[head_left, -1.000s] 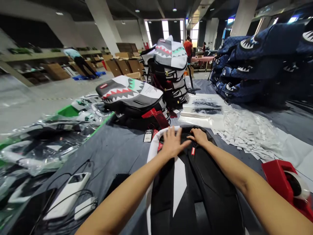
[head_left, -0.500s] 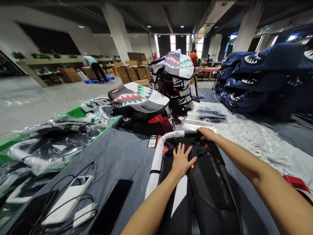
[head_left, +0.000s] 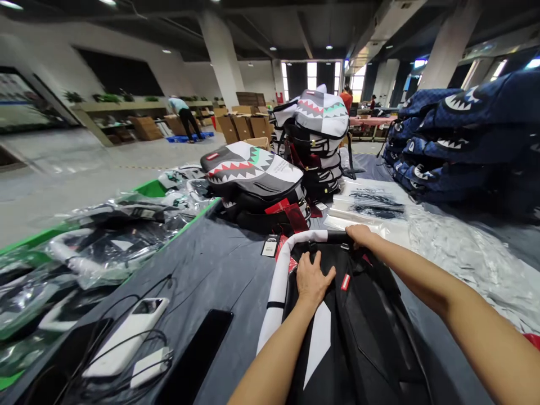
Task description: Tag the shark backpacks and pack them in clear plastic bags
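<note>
the left hand (head_left: 313, 280) lies on the upper back panel of a black backpack (head_left: 367, 332), fingers spread apart and slightly bent, thumb held away from them; it rests there released, clasping nothing that shows. the right hand (head_left: 361, 236) is at the bag's top edge, its fingers bent over the black part of the rim; the fingertips go out of sight on the far side, so whether it grasps the edge or merely presses on it i cannot tell. the backpack lies with its straps upward on the grey-covered counter (head_left: 223, 259), at the lower centre and right of the frame, a white rim curving around its upper left and a small red label (head_left: 345, 282) on one strap. its lower end runs out of the bottom of the frame, and the left forearm covers part of its left side. a hang tag (head_left: 269, 246) lies just beyond its upper left corner, the print too small to read. at lower left, the black phone (head_left: 202, 351) is cut off by the bottom edge. the white heap (head_left: 468, 261) at right blurs together, its pieces hard to make out, and a red object (head_left: 534, 340) shows only as a sliver at the right edge. the navy backpacks (head_left: 468, 135) at upper right sink into shadow and are cut off.
</note>
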